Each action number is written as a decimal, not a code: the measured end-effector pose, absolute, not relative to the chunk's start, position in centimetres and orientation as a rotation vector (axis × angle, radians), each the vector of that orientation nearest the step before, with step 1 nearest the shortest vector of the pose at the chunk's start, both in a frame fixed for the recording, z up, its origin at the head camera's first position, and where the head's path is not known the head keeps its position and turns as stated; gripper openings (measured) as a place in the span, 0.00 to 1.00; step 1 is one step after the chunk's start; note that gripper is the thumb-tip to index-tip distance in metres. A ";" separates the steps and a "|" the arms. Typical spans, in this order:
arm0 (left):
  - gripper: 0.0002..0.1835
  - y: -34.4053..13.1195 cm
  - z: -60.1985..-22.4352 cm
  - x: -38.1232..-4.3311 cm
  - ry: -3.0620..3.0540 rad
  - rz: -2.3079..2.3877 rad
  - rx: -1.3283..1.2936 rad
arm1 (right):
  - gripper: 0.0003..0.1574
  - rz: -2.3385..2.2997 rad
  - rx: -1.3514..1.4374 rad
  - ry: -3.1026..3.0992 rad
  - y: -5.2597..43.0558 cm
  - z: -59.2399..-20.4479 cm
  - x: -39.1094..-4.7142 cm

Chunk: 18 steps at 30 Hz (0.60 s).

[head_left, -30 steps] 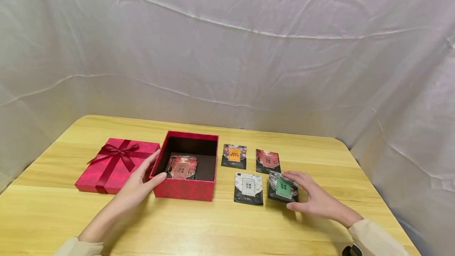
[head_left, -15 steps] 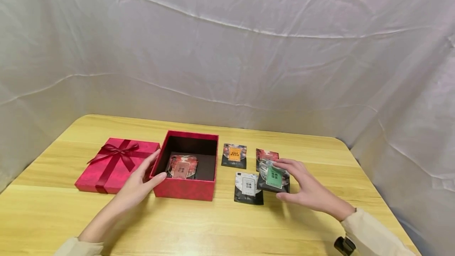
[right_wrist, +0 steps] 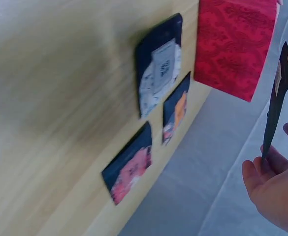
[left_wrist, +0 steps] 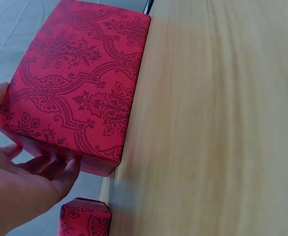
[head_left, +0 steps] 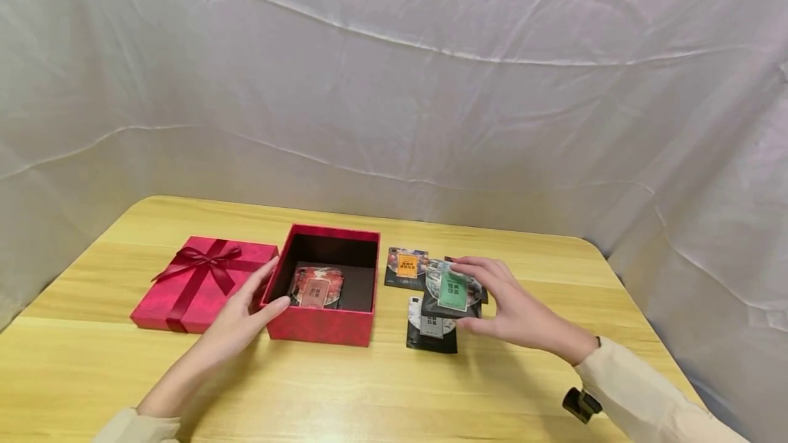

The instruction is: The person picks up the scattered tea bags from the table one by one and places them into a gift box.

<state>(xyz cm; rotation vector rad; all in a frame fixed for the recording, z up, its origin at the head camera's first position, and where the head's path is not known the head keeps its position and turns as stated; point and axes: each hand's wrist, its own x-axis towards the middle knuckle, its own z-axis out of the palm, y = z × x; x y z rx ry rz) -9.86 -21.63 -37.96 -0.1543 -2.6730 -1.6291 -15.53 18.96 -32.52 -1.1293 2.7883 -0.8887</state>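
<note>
Pinched between the thumb and fingers of the right hand [head_left: 507, 303], a green-labelled packet [head_left: 453, 289] hangs above the table [head_left: 345, 388], right of the red box [head_left: 320, 328]. Its green panel bears dark Chinese characters, too small to read surely; the flat pouch is black below, with pale artwork around the panel. Beneath lie packets with white [head_left: 431, 339], orange [head_left: 405, 269] and red [right_wrist: 131, 169] designs. The left hand [head_left: 246, 313], thumb spread from fingers, touches the scroll-patterned box, which holds a red-labelled packet [head_left: 317, 287]. Leftmost sits a bow-tied lid [head_left: 203, 289].
</note>
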 end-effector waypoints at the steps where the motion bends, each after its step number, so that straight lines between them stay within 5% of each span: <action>1: 0.39 -21.6 -38.0 -9.9 -2.674 -1.631 -0.155 | 0.47 -0.887 -1.123 2.784 18.8 -32.4 -15.6; 18: 0.40 -21.7 -38.1 -9.9 -2.668 -1.627 -0.166 | 0.47 -0.826 -1.159 2.716 15.7 -30.7 -16.0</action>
